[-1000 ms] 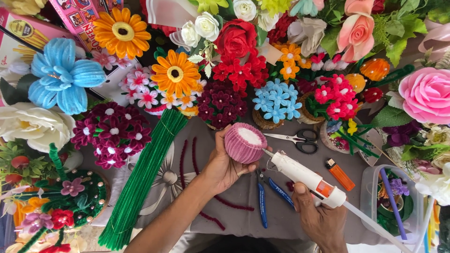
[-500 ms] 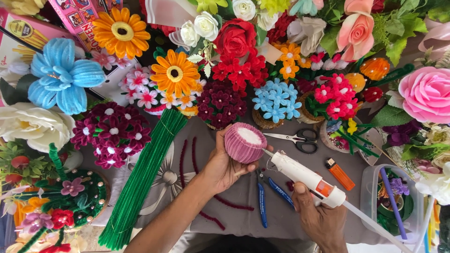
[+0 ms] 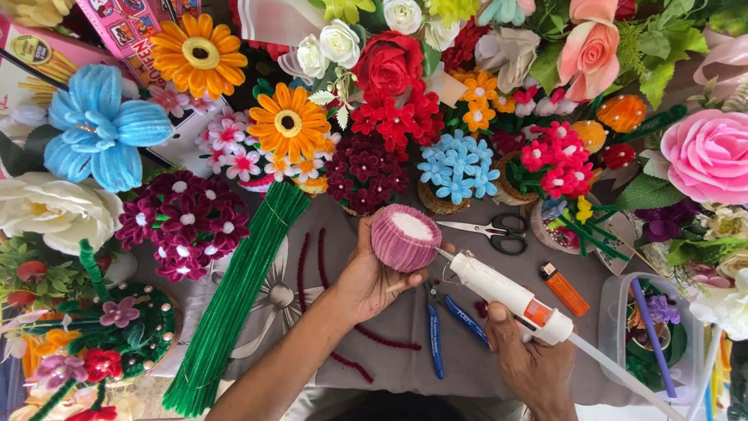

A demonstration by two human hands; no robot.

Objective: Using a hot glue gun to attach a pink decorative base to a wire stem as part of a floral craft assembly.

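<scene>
Pink wrapped pot [image 3: 405,237] is sitting mid-table in the left hand [image 3: 366,281], fingers curling round it, hiding its underside. Right hand [image 3: 530,362] is gripping the white glue gun [image 3: 506,296], nozzle touching the pot's right rim.

The left hand [image 3: 366,282] holds a small round pot wrapped in pink fuzzy wire [image 3: 405,238] at the centre. The white hot-glue gun [image 3: 506,295], gripped by the right hand [image 3: 531,360], lies at the pot's four o'clock, its nozzle touching the pot's side. Steel scissors with black handles [image 3: 489,230] lie at the pot's three o'clock (just beyond the nozzle). Blue-handled pliers [image 3: 448,323] sit at its six o'clock, under the gun. A bundle of green fuzzy wire stems [image 3: 234,300] runs along at nine o'clock.
</scene>
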